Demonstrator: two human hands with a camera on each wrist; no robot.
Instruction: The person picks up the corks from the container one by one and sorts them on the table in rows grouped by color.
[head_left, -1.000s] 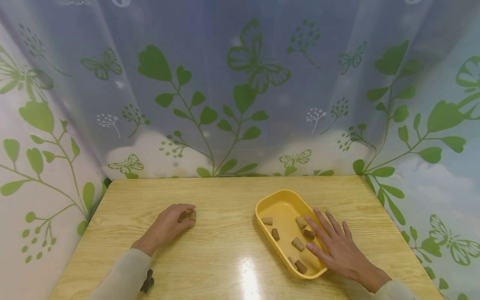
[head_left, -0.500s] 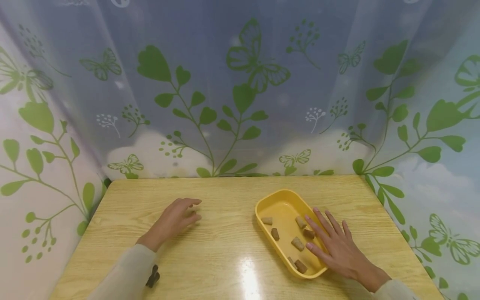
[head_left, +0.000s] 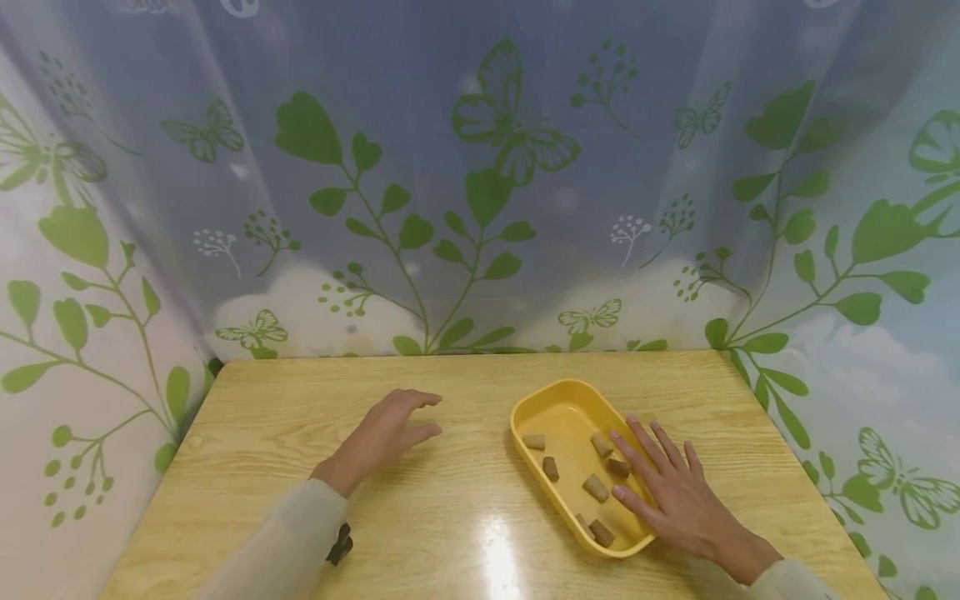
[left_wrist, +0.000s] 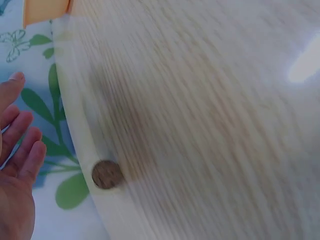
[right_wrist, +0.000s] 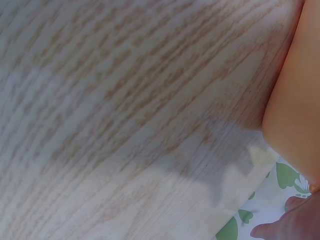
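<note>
My left hand point(head_left: 382, 433) is over the table, left of the yellow tray point(head_left: 522, 414), its thumb and fingers apart with nothing between them. In the left wrist view, a round brown end of a cork-like piece point(left_wrist: 107, 174) stands on the table beside that hand point(left_wrist: 20, 160); the head view does not show this piece. My right hand point(head_left: 678, 500) rests with spread fingers on the tray's right rim. Inside the tray lie several short cork-like cylinders, some tan point(head_left: 596, 488), some dark brown point(head_left: 602, 533). In the right wrist view the tray's outer wall point(right_wrist: 295, 95) appears at the right.
The wood-grain table point(head_left: 442, 517) ends against a curtain point(head_left: 420, 167) printed with leaves and butterflies, which also stands on both sides. A dark clip point(head_left: 340, 546) sits at my left sleeve's cuff.
My left hand has moved right towards the tray, its thumb and fingers spreading. The tan piece seen at its fingertips a second ago no longer shows there. My right hand and the tray stay put.
</note>
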